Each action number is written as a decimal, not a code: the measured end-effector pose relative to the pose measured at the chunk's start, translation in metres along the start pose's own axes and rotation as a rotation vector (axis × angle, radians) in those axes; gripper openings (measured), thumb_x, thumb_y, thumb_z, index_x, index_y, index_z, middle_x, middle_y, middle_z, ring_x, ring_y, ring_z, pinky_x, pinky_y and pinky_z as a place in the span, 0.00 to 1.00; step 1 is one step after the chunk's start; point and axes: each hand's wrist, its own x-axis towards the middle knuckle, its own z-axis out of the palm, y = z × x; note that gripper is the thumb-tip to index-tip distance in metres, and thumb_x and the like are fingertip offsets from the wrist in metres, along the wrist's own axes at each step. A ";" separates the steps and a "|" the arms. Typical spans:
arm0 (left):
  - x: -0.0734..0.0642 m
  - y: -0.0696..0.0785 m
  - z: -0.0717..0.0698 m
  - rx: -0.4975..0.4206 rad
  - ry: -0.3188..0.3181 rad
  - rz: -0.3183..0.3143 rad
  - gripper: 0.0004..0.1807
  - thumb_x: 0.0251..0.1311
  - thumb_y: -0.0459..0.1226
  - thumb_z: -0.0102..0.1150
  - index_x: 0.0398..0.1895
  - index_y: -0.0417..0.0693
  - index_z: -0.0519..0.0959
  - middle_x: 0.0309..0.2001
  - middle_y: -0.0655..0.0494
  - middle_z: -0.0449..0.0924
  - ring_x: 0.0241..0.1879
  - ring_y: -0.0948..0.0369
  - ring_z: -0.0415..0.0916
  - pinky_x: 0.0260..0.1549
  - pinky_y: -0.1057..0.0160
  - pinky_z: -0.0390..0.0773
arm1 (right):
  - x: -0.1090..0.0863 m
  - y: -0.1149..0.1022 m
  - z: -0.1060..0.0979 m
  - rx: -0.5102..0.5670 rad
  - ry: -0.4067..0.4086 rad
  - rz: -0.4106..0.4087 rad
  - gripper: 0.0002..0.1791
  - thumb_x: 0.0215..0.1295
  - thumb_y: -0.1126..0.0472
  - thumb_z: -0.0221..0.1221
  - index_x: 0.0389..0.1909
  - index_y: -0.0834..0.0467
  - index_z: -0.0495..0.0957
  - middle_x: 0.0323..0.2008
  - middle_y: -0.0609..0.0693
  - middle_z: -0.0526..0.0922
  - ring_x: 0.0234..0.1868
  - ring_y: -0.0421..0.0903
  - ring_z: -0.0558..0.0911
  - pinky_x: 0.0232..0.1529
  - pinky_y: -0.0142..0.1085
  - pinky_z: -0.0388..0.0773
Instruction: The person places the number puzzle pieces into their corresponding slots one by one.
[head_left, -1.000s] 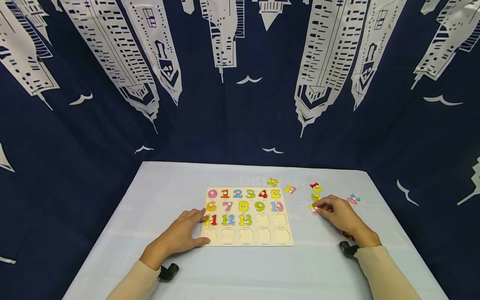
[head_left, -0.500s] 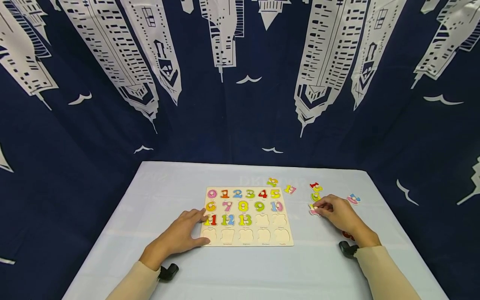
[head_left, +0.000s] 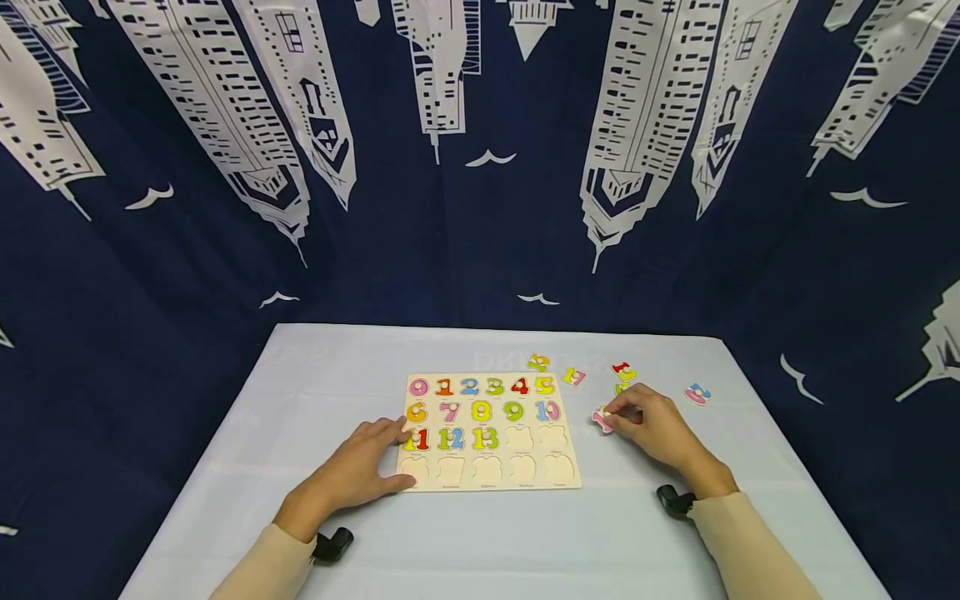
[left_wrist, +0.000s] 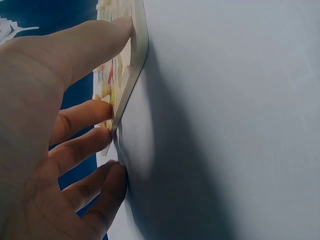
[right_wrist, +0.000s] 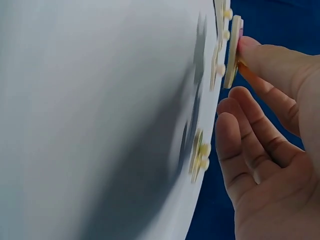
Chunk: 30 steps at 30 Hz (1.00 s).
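Tabletop: right hand (head_left: 651,423) pinching piece (head_left: 602,418)

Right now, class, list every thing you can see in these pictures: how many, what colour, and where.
puzzle board: one, pale wood, table centre, numbers 0 to 13 seated, seven slots bare
held number piece: one, pink, just right of the board
loose number pieces: about five, mixed colours, beyond and right of the board
table: one, light grey
curtain: navy, white towers, behind
left hand: rests on the board's left edge
right hand: pinches the pink piece
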 end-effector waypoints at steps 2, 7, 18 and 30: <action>0.000 -0.001 0.000 -0.002 -0.001 0.001 0.55 0.64 0.53 0.88 0.88 0.41 0.73 0.72 0.56 0.88 0.79 0.45 0.77 0.85 0.37 0.75 | 0.000 -0.005 0.003 -0.007 -0.001 0.000 0.07 0.72 0.63 0.81 0.43 0.48 0.94 0.49 0.47 0.91 0.47 0.43 0.85 0.47 0.27 0.84; 0.001 -0.001 0.001 -0.002 0.000 0.003 0.55 0.64 0.54 0.88 0.88 0.40 0.72 0.72 0.55 0.87 0.79 0.44 0.77 0.85 0.36 0.75 | 0.002 -0.019 0.010 0.010 0.001 -0.030 0.08 0.71 0.63 0.81 0.41 0.47 0.92 0.48 0.46 0.90 0.49 0.45 0.87 0.49 0.30 0.87; 0.000 0.001 0.000 0.008 0.001 0.004 0.55 0.64 0.53 0.88 0.88 0.40 0.73 0.72 0.54 0.87 0.79 0.44 0.77 0.85 0.36 0.75 | 0.008 -0.061 0.039 0.081 -0.045 -0.091 0.09 0.70 0.65 0.81 0.40 0.48 0.91 0.45 0.43 0.91 0.44 0.43 0.86 0.44 0.33 0.86; -0.001 0.000 0.000 0.004 -0.004 0.010 0.55 0.64 0.54 0.88 0.88 0.41 0.73 0.73 0.54 0.87 0.78 0.45 0.77 0.84 0.37 0.76 | 0.016 -0.103 0.073 0.104 -0.135 -0.147 0.06 0.72 0.62 0.81 0.41 0.51 0.91 0.40 0.43 0.87 0.39 0.38 0.81 0.43 0.30 0.83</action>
